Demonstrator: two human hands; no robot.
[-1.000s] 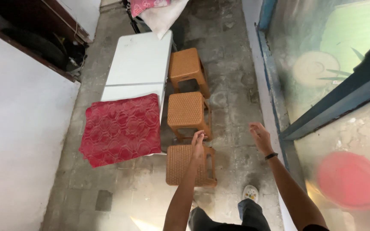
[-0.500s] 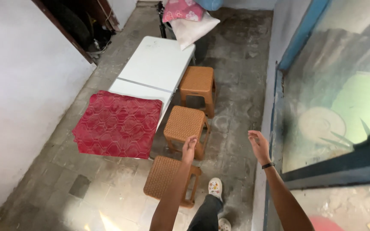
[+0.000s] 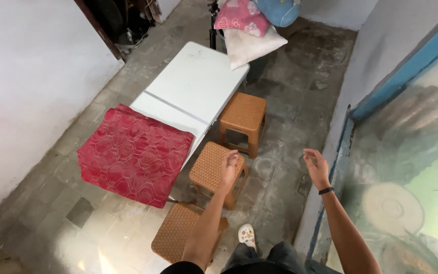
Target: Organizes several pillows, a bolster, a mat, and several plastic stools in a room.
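Observation:
My left hand [image 3: 228, 168] is raised in front of me with loosely curled fingers, holding nothing, over the middle brown woven stool [image 3: 210, 166]. My right hand [image 3: 316, 167], with a dark band at the wrist, is spread and empty above the stone floor near the blue wall edge. A folded red patterned cloth [image 3: 134, 153] lies on the near end of a white folding table [image 3: 194, 86]. A second brown stool [image 3: 243, 115] stands beside the table further away, and a third [image 3: 178, 231] is close to my legs.
Pillows, pink [image 3: 241, 15], white [image 3: 249, 44] and blue [image 3: 280, 9], are piled at the table's far end. A white wall runs along the left, a painted wall with a blue frame [image 3: 406, 76] along the right. My white shoe [image 3: 247, 236] is on the floor.
The view has shifted forward and left, so the table and stools sit lower and closer. Both hands stay raised; the left fingers have curled a little.

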